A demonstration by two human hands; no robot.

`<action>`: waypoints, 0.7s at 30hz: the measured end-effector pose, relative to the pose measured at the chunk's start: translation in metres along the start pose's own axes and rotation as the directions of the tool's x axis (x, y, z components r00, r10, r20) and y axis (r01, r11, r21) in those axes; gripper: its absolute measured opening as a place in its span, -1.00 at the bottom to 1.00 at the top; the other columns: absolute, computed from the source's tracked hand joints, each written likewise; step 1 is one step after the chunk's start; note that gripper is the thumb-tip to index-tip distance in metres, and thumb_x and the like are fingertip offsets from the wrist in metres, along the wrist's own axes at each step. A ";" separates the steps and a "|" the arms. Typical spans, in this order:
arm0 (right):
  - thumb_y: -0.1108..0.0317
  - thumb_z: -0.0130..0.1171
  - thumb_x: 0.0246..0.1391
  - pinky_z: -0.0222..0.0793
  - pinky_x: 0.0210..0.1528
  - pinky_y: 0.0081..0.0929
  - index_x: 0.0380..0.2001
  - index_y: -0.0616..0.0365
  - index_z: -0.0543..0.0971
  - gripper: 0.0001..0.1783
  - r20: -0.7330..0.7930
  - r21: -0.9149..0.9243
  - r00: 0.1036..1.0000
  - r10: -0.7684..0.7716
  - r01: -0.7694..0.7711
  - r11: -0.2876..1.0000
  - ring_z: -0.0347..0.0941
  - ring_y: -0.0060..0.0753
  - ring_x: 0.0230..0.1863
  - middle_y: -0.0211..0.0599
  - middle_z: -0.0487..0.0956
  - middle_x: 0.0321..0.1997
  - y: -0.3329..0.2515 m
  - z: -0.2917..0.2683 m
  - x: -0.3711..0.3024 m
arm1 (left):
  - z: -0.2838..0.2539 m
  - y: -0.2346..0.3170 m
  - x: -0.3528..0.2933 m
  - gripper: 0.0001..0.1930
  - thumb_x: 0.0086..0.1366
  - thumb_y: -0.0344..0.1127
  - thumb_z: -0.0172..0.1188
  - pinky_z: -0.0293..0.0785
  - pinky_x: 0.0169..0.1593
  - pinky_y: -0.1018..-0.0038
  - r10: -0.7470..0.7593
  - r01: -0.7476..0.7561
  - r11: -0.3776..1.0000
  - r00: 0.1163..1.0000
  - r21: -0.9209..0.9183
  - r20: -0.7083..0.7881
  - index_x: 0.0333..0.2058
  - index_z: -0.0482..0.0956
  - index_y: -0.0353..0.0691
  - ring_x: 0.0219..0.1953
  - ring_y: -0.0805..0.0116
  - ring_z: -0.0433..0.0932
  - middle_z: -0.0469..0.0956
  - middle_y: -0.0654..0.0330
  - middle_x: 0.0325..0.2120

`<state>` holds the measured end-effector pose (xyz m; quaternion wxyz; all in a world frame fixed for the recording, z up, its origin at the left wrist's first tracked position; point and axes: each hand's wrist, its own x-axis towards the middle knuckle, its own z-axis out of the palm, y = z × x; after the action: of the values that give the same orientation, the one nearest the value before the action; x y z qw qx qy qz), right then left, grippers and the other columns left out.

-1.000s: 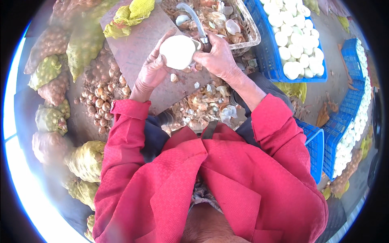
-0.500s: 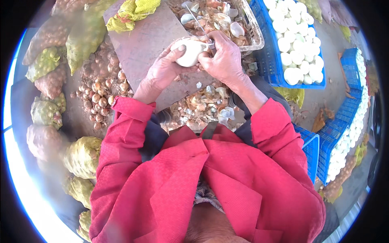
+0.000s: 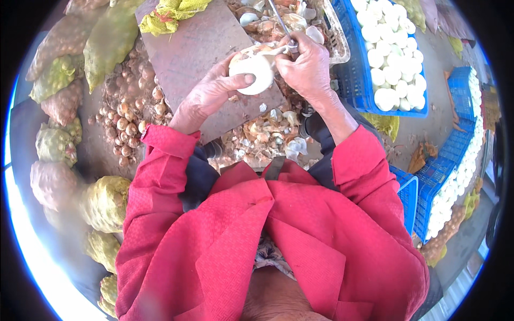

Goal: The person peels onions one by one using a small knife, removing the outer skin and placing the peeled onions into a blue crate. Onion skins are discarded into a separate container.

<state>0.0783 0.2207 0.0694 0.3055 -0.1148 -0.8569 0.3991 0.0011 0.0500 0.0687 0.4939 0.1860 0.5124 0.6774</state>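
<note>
My left hand (image 3: pixel 214 91) is wrapped round a mostly peeled white onion (image 3: pixel 254 75), its thumb lying across the near side. My right hand (image 3: pixel 309 67) is closed round a knife (image 3: pixel 278 17), whose thin blade points away from me. A strip of skin (image 3: pixel 277 51) stretches from the top of the onion to the fingers of my right hand. Under both hands lies a flat board (image 3: pixel 195 59) with a few skin scraps on it.
A pale crate (image 3: pixel 337 37) of peelings stands at the far side. To the right are blue crates (image 3: pixel 350 80) of peeled onions. Unpeeled onions (image 3: pixel 126 117) lie on the floor at left, beside full mesh sacks (image 3: pixel 107 203). A yellow mesh bag (image 3: pixel 174 16) rests on the board.
My right hand has moved slightly up and right, away from the onion, drawing out a strip of skin. The onion has turned in my left hand, and more of its white surface shows.
</note>
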 end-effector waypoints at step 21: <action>0.05 0.33 -0.39 0.37 -0.19 -0.29 -0.09 0.14 0.37 -0.27 0.395 -0.061 0.919 0.009 0.017 0.998 0.47 -0.04 -0.25 -0.04 0.51 -0.27 -0.012 -0.010 -0.019 | -0.017 -0.036 0.017 -0.52 0.32 0.02 -0.37 0.41 -0.14 0.39 -0.211 0.181 0.942 0.974 -0.282 -0.079 0.03 0.22 -0.17 -0.05 0.25 0.40 0.38 0.15 -0.07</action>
<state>0.1003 0.2102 0.0754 0.1237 -0.0398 -0.9133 0.3860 -0.0026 0.0552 0.0260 0.5513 0.0272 0.4563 0.6979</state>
